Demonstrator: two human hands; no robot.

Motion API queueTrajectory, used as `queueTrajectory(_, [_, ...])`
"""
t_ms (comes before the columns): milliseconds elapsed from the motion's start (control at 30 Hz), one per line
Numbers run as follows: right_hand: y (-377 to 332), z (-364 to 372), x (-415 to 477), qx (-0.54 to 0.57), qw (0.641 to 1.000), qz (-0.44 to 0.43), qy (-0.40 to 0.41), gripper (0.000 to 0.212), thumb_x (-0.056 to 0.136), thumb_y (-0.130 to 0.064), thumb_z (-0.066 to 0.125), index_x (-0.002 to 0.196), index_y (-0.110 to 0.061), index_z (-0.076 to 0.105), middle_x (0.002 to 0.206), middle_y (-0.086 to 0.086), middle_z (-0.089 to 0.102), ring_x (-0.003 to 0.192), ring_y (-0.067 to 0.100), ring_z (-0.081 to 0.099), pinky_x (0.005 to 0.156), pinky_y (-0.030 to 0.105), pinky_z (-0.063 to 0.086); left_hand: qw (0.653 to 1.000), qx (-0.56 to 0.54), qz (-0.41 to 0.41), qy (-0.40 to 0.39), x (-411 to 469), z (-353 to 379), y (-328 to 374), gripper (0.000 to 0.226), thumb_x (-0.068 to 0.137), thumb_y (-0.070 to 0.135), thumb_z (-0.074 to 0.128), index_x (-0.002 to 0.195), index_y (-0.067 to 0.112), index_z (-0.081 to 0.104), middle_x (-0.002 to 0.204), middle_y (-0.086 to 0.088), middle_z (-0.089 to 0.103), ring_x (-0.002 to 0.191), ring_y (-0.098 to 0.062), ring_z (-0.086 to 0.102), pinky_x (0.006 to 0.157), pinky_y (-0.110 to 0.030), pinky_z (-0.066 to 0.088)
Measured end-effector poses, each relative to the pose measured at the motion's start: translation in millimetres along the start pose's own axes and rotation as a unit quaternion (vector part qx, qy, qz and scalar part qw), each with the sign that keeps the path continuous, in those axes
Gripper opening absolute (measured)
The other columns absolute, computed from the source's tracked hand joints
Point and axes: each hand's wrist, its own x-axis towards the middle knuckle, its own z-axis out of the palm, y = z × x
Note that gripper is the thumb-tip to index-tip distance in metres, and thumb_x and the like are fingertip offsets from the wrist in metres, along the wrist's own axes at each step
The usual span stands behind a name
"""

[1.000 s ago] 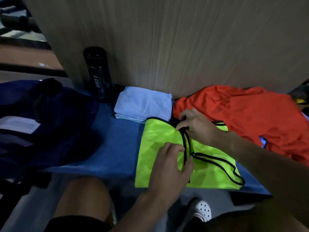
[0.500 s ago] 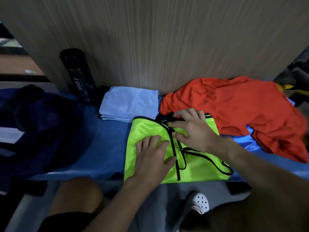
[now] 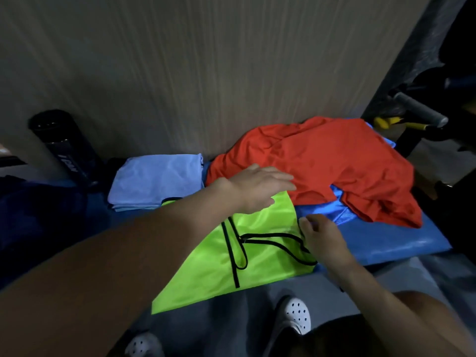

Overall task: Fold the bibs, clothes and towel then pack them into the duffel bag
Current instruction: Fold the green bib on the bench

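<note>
A neon yellow-green bib [image 3: 260, 256] with black trim lies flat on the blue bench [image 3: 391, 240], its near corner hanging over the front edge. My left hand [image 3: 260, 188] reaches across its far edge with fingers stretched out, next to a crumpled orange shirt [image 3: 329, 168]. My right hand [image 3: 322, 238] has curled fingers that pinch the bib's right edge. A folded light blue towel [image 3: 157, 181] sits behind the bib on the left. The dark navy duffel bag [image 3: 38, 217] lies at the far left, partly cut off.
A black bottle [image 3: 67, 150] stands against the wooden wall [image 3: 206, 73] left of the towel. A bright blue garment [image 3: 340, 215] pokes out under the orange shirt. Grey and yellow handles [image 3: 412, 114] stick out at the right. My white shoes [image 3: 296, 315] are below the bench.
My left hand left the bib's left half and reached over its far edge toward the orange shirt. My right hand dropped from the bib's middle to its right edge. The view shifted right.
</note>
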Motion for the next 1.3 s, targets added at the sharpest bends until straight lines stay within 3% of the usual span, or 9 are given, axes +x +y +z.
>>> queueTrajectory(167, [4,-1,2,0.003,1.0,0.005,-0.011,0.042,0.082,-0.059,0.046,0.067,-0.02,0.053,0.068,-0.002,0.053,0.077,0.025,0.056,0.083,0.046,0.047,0.994,0.084,0.055,-0.039,22,7,1,0.062,0.093,0.017,0.061,0.149,0.032,0.037,0.152,0.012,0.04,0.144,-0.014,0.025,0.109,-0.038,0.02])
queueTrajectory(300, [-3,0,-1,-0.065,0.997,0.026,-0.026,0.036,0.095,-0.051,0.048,0.099,-0.022,0.068,0.099,0.0,0.069,0.107,0.025,0.06,0.098,0.039,0.035,0.988,0.123,0.078,-0.043,27,8,-5,0.049,0.09,0.02,0.064,0.135,0.031,0.051,0.135,0.009,0.05,0.136,-0.017,0.035,0.11,-0.042,0.024])
queueTrajectory(467, [-9,-2,-5,-0.102,0.994,0.016,-0.027,0.035,0.087,-0.061,0.056,0.079,-0.027,0.059,0.104,-0.002,0.062,0.113,0.023,0.047,0.089,0.038,0.028,0.989,0.118,0.09,-0.011,25,9,-19,0.024,0.089,0.033,0.066,0.113,0.028,0.062,0.114,0.011,0.05,0.122,-0.014,0.039,0.108,-0.041,0.025])
queueTrajectory(633, [-13,-1,-9,0.039,0.996,-0.065,-0.052,0.03,0.085,-0.038,0.072,0.07,-0.021,0.051,0.068,-0.006,0.056,0.071,0.014,0.052,0.069,0.028,0.039,0.996,0.034,0.078,0.001,25,9,-33,0.021,0.088,0.034,0.069,0.107,0.029,0.065,0.113,0.016,0.058,0.122,-0.008,0.042,0.106,-0.038,0.024])
queueTrajectory(767, [-14,-2,-4,0.1,0.99,-0.089,-0.039,0.018,0.08,-0.022,0.077,0.077,-0.017,0.06,0.071,0.002,0.065,0.063,0.012,0.052,0.062,0.028,0.043,0.999,0.01,0.044,-0.001,29,2,-43,0.018,0.089,0.033,0.068,0.106,0.03,0.065,0.112,0.017,0.062,0.122,-0.008,0.044,0.109,-0.04,0.022])
queueTrajectory(900, [-19,-15,7,0.153,0.98,-0.126,0.033,0.013,0.081,-0.014,0.075,0.078,-0.022,0.065,0.067,-0.008,0.064,0.064,0.006,0.056,0.061,0.021,0.043,0.996,-0.017,0.026,0.087,39,-9,-47,0.013,0.089,0.028,0.066,0.102,0.027,0.067,0.106,0.012,0.066,0.116,-0.013,0.05,0.103,-0.036,0.026])
queueTrajectory(1000, [-31,-34,13,0.199,0.956,-0.185,0.114,0.015,0.083,-0.012,0.074,0.086,-0.024,0.067,0.076,-0.01,0.069,0.072,0.009,0.063,0.067,0.029,0.05,0.978,-0.054,0.015,0.2,45,-24,-50,0.012,0.086,0.022,0.066,0.097,0.024,0.068,0.101,0.009,0.067,0.111,-0.017,0.055,0.095,-0.032,0.028])
queueTrajectory(1100, [-38,-51,10,0.141,0.94,-0.262,0.164,0.014,0.083,-0.014,0.075,0.094,-0.02,0.07,0.084,-0.01,0.068,0.077,0.01,0.064,0.069,0.033,0.052,0.957,-0.069,0.037,0.279,38,-35,-52,0.014,0.081,0.016,0.066,0.093,0.021,0.068,0.097,0.01,0.065,0.106,-0.014,0.053,0.089,-0.028,0.026])
queueTrajectory(1300, [-46,-33,-20,0.014,0.924,-0.354,0.141,0.025,0.083,-0.037,0.06,0.101,-0.023,0.069,0.093,-0.009,0.067,0.082,0.016,0.064,0.068,0.039,0.053,0.953,-0.042,0.046,0.298,-16,-7,-60,0.023,0.07,0.013,0.066,0.092,0.019,0.065,0.104,0.005,0.067,0.111,-0.018,0.053,0.091,-0.031,0.03])
